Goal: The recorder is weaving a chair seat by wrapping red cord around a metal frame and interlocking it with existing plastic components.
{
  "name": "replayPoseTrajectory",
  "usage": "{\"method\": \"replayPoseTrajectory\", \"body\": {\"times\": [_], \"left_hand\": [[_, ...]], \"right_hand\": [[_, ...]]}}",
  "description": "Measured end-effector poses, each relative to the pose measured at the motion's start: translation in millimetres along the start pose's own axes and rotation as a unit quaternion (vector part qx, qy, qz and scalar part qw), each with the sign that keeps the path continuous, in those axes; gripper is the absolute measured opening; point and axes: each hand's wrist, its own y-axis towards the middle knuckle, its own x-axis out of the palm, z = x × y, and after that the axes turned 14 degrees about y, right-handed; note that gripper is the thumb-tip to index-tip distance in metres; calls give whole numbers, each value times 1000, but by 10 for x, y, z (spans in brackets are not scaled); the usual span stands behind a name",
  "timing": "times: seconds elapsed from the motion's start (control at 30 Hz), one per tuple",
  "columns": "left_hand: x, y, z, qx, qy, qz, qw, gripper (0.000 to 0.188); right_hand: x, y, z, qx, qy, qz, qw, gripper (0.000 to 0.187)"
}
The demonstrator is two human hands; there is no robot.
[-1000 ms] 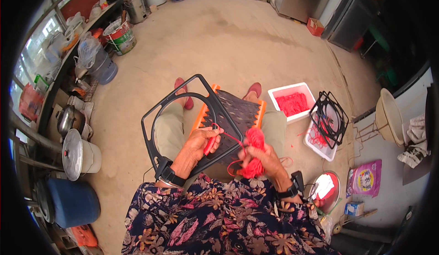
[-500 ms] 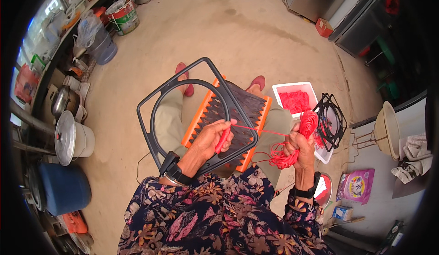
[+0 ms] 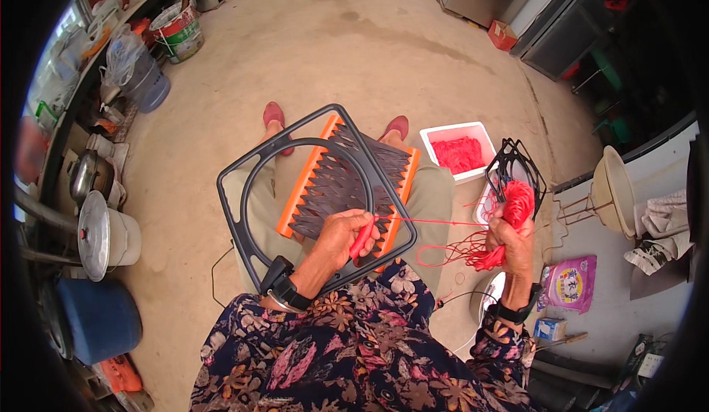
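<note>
Through the head camera I see the left hand (image 3: 344,238) pinching a slim red piece (image 3: 362,236) by the inner ring of a black square frame (image 3: 234,220), which lies over the person's lap. A taut red strand (image 3: 443,222) runs across to the right hand (image 3: 515,243), whose fingers curl around a bundle of red cord (image 3: 518,199), near a white box (image 3: 469,175) on the floor.
</note>
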Motion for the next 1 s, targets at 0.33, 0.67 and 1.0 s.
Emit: {"method": "replayPoseTrajectory", "body": {"times": [0.33,0.67,1.0], "left_hand": [[65,77,-300,27,154,125,980,17],[-73,69,-354,-70,139,99,983,18],[-12,53,-412,-31,182,112,976,17]], "right_hand": [[476,240,-572,-54,-158,-111,980,9],[246,601,-268,-46,-185,-93,977,11],[442,915,-169,-272,-378,-75,882,39]]}}
